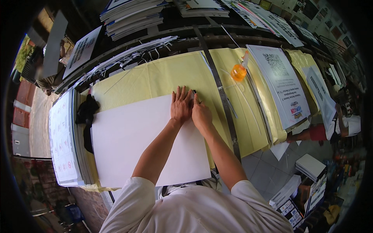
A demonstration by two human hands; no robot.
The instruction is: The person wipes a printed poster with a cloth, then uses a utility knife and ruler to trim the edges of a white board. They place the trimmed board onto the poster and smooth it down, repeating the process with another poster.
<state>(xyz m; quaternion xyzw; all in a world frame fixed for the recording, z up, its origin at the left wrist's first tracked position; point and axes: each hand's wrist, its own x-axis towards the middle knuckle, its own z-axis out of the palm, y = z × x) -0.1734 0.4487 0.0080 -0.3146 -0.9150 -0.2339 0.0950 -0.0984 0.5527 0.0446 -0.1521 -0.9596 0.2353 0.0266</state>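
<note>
A large white sheet (pixel 143 143) lies in front of me on a yellow-covered table (pixel 155 73). My left hand (pixel 181 105) rests flat near the sheet's far right corner, its fingers stretched out past the far edge. Just beside it, my right hand (pixel 201 112) is closed at the sheet's right edge, index finger pointing forward. By that fingertip shows the black end of a small tool (pixel 194 91); the rest is hidden in the hand, so its kind cannot be made out.
A dark metal bar (pixel 222 97) crosses the table right of my hands. Beyond it stands an orange spray bottle (pixel 238 72) near a printed board (pixel 278 85). Black cloth (pixel 87 110) and stacked sheets (pixel 64 136) lie left. Other people (pixel 347 126) are at both sides.
</note>
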